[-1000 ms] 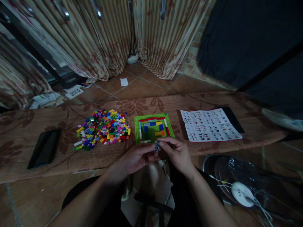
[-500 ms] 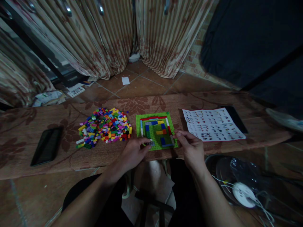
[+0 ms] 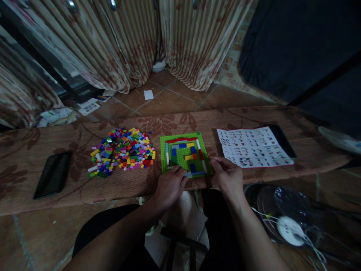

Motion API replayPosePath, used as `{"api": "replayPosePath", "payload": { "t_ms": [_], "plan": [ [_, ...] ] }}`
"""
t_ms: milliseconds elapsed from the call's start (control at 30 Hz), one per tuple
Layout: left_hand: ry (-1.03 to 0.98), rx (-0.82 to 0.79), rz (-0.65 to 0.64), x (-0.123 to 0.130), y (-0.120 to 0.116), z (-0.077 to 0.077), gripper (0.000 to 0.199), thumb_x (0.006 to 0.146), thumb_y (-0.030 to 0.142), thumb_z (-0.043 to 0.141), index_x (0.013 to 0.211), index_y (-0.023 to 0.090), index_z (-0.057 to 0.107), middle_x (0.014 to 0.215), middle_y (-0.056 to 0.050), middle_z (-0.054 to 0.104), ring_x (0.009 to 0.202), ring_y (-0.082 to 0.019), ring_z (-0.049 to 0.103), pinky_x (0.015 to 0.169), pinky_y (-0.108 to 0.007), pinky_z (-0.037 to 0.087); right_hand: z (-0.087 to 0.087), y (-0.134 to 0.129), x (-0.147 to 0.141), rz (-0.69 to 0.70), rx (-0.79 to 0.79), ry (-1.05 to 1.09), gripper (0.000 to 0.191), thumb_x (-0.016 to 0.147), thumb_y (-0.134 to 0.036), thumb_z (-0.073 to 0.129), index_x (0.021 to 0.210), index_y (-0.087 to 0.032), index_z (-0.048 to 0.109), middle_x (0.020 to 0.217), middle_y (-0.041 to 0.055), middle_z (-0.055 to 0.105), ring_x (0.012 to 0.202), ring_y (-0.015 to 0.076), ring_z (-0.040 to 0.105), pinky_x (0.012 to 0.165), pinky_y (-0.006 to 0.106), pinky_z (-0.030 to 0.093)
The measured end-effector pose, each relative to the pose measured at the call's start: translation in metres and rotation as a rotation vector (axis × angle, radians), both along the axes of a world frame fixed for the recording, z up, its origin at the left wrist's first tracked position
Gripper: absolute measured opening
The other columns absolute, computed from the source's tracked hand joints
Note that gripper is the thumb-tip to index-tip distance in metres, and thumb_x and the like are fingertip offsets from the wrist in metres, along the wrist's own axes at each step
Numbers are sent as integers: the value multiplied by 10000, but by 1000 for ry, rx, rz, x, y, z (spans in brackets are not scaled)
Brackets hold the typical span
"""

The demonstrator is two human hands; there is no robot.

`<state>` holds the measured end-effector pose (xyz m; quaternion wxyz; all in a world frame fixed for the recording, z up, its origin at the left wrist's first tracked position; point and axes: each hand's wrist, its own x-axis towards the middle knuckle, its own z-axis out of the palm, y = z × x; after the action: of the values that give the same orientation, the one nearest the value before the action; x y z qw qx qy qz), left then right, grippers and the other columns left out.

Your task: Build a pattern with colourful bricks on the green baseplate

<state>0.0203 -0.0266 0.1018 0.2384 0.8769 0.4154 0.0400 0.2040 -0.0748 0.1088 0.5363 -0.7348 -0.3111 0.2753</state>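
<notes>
My left hand (image 3: pixel 171 184) is over the near edge of a green baseplate (image 3: pixel 163 162), fingers closed and pressing down on a building brick that they mostly cover. A pale grey-blue brick (image 3: pixel 188 174) shows beside the fingertips. My right hand (image 3: pixel 228 176) pinches the right edge of the baseplate between thumb and fingers. Rows of bricks stand on the plate: a red row (image 3: pixel 182 140) at the back, a white and red row down the right, and blue, yellow and orange ones inside.
A heap of loose coloured bricks (image 3: pixel 124 148) lies left of the plate. Farther left is a black phone (image 3: pixel 53 175). On the right, a printed sheet (image 3: pixel 254 147) partly covers a dark flat object (image 3: pixel 282 140). A white power strip (image 3: pixel 290 231) with cables sits below.
My left hand has moved right and down onto the near edge of the plate, bringing a small greyish brick there. My right hand stays at the plate's right edge. The view shifted slightly.
</notes>
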Motion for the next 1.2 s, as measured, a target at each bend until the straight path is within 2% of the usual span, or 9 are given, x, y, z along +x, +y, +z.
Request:
{"api": "replayPosePath", "payload": {
  "t_ms": [300,467,733,900,1200],
  "plan": [
    [-21,-10,13,4,-1,-6,193,937,287,469,1032,216,622,1055,-39,596,977,-168,584,829,-280,487,-7,-2,6,20,-35,3,332,754,-442,649,901,-155,726,894,95,744,813,235,677,740,350,508],
    [-13,-30,27,5,-1,-5,200,939,284,462,1028,209,624,1038,-47,600,948,-170,589,818,-287,489,-7,-4,9,118,-166,-109,314,777,-433,603,903,-174,727,906,84,745,859,244,678,761,354,496],
    [-24,-47,49,7,-1,-6,184,925,258,475,993,193,633,1041,-57,619,984,-186,595,863,-309,493,-3,-4,4,229,-355,-332,297,824,-380,547,949,-178,726,849,83,742,783,238,676,699,344,473],
    [-29,-75,46,9,0,-5,195,923,250,471,970,182,647,1042,-72,629,1021,-202,591,889,-325,490,-5,-4,4,243,-345,-393,270,832,-356,536,923,-200,737,841,72,741,768,232,673,689,333,465],
    [30,-103,38,16,3,-1,194,899,206,476,924,153,662,994,-93,639,945,-211,611,846,-328,494,-6,-2,1,248,-408,-465,300,847,-341,506,950,-178,736,839,98,734,765,253,665,670,345,450]
  ]
}}
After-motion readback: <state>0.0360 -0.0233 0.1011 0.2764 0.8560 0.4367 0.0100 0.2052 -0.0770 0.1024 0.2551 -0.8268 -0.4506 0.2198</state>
